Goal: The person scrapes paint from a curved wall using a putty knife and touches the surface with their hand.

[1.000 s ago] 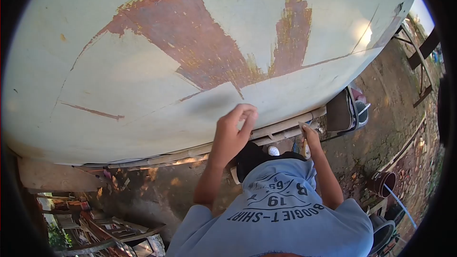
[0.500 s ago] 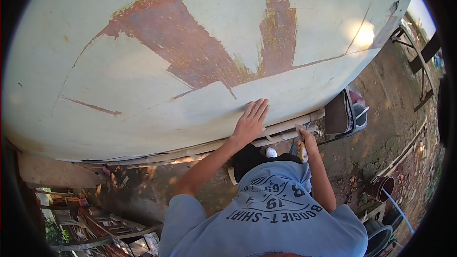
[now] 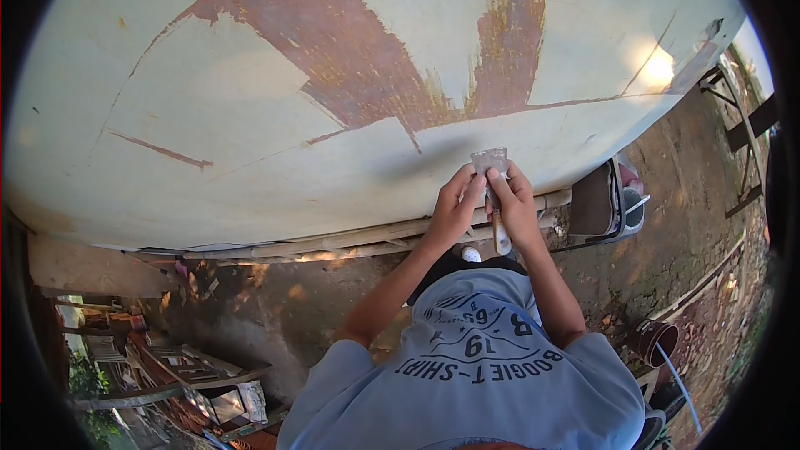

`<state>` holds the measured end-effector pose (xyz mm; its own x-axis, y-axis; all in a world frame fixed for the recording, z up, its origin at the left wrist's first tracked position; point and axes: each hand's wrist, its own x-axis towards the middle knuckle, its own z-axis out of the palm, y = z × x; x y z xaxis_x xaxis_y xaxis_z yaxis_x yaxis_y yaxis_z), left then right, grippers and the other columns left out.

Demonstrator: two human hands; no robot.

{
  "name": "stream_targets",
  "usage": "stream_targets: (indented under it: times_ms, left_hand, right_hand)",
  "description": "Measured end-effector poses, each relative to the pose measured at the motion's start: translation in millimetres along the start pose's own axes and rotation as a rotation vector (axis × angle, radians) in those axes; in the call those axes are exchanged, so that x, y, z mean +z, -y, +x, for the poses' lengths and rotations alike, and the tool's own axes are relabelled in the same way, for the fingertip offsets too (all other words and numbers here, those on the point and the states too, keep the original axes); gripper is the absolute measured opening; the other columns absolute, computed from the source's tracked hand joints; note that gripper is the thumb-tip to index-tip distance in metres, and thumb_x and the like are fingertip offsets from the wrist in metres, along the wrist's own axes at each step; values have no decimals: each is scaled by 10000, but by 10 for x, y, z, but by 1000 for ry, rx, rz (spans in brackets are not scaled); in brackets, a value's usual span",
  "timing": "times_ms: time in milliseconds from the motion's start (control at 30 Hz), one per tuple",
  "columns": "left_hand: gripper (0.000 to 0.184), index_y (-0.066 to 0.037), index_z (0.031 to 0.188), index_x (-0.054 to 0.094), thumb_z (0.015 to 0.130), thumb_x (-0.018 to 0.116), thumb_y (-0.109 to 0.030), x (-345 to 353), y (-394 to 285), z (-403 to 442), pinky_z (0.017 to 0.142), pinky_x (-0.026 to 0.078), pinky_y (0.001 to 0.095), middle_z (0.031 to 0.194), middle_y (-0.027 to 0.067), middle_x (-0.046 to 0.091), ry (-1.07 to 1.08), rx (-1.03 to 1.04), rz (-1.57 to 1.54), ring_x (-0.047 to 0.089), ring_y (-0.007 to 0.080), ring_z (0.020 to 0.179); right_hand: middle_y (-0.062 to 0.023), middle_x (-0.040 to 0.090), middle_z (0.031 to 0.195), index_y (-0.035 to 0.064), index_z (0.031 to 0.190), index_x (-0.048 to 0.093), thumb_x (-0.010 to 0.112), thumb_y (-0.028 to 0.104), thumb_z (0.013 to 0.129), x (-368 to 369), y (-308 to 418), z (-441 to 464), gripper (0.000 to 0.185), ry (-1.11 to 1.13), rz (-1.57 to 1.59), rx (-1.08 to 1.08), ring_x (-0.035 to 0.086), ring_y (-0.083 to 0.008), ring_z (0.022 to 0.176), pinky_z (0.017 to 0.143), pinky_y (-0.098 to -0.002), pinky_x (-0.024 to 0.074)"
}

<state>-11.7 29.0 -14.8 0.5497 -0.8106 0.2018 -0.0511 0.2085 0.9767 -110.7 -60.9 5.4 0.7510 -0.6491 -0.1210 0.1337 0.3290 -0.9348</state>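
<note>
A putty knife [image 3: 490,158] with a flat metal blade and a wooden handle stands blade up in front of my chest. My right hand [image 3: 514,200] is closed around it, thumb on the blade, with the handle end showing below. From the other side my left hand [image 3: 457,200] grips the blade near its edge, fingers pinched against it. Just beyond both hands rises the pale wall [image 3: 317,179], with a soft shadow on it. Reddish-brown patches [image 3: 342,33] with yellowish streaks mark where its pale surface is gone.
Bamboo poles [image 3: 350,243] run along the wall's base. To the right stand a dark box-like container [image 3: 593,200] and a bucket [image 3: 633,204]. A brown bucket [image 3: 654,342] with a blue stick lies lower right. Piled wood [image 3: 183,375] fills the lower left.
My left hand has left the wall and come to the putty knife. My right hand has raised the knife from beside my body to the front of the wall.
</note>
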Motion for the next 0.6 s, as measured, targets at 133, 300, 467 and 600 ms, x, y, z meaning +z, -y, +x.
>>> stream_targets:
  times_ms: [133, 300, 467, 600]
  left_hand:
    - [149, -35, 965, 594, 1019, 537, -161, 52, -198, 54, 674, 428, 212, 811, -21, 563, -176, -120, -198, 509, 27, 764]
    - [107, -32, 939, 616, 980, 601, -130, -51, -250, 87, 705, 474, 260, 853, 4, 626, -398, -119, -365, 566, 71, 783]
    - [107, -23, 956, 613, 969, 624, -129, -135, -180, 17, 666, 507, 295, 842, 37, 646, -367, -110, -393, 611, 116, 733]
    - [183, -10, 902, 606, 992, 594, -169, -89, -263, 68, 628, 522, 296, 798, 43, 633, -379, -116, -376, 612, 121, 668]
  right_hand:
    - [7, 578, 736, 47, 1009, 562, 540, 214, 1016, 158, 59, 103, 169, 98, -8, -48, 519, -45, 557, 473, -207, 401]
    - [-15, 631, 816, 18, 1040, 591, 606, 121, 969, -115, 129, 83, 127, 256, -109, -51, 545, -56, 664, 587, -219, 444]
    - [-36, 651, 872, 0, 1074, 610, 641, 49, 906, -343, 319, -77, 178, 118, -44, -3, 567, -79, 729, 651, -228, 464]
    - [-39, 655, 908, 11, 1057, 601, 659, 34, 907, -448, 290, -179, 163, 135, -43, 28, 567, -65, 730, 643, -220, 480]
